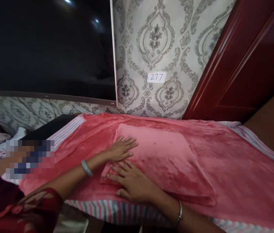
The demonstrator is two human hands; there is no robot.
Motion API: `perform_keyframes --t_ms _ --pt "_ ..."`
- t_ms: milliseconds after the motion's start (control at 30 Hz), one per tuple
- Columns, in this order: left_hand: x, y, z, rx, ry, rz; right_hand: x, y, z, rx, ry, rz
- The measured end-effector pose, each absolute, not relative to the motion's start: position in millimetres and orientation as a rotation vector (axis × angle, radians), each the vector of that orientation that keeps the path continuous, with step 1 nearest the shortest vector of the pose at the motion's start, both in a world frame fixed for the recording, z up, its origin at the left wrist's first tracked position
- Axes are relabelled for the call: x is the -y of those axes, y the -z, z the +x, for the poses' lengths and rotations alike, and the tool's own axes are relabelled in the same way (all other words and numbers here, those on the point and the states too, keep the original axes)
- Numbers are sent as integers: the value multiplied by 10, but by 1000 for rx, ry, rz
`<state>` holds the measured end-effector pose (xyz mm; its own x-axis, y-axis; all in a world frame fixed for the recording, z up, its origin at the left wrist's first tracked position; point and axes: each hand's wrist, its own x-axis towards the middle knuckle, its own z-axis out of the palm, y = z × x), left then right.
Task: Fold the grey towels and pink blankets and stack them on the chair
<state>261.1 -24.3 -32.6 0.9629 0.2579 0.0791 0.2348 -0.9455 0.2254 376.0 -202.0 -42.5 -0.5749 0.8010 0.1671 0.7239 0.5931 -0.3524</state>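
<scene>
A folded piece of pink plush cloth [166, 155] lies flat in the middle of a larger pink plush blanket [248, 168]. Its far half looks smoother and paler, with a couple of small dark spots. My left hand [121, 149] rests palm down on its left part, fingers spread toward the right. Nearer to me, my right hand [134, 183] lies on the cloth's near left corner area, fingers stretched out and pointing left. Neither hand grasps anything; both palms are hidden against the fabric.
The blanket has a striped border [108, 208] hanging over the front edge. Behind stands a patterned wall [153, 42] with a paper label [156, 77] reading 277. A large dark screen [47, 48] is at left, a dark red door panel [243, 71] at right. A blurred patch [30, 157] covers something left.
</scene>
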Motion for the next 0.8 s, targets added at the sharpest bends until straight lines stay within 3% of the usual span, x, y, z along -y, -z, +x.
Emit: perform_keyframes --t_ms 433,800 --pt "-782 406 3039 -945 -114 2671 2054 389 3780 2467 -441 -1257" --pt "-561 423 2594 -1086 -392 2317 2202 361 4042 2324 -318 -1291"
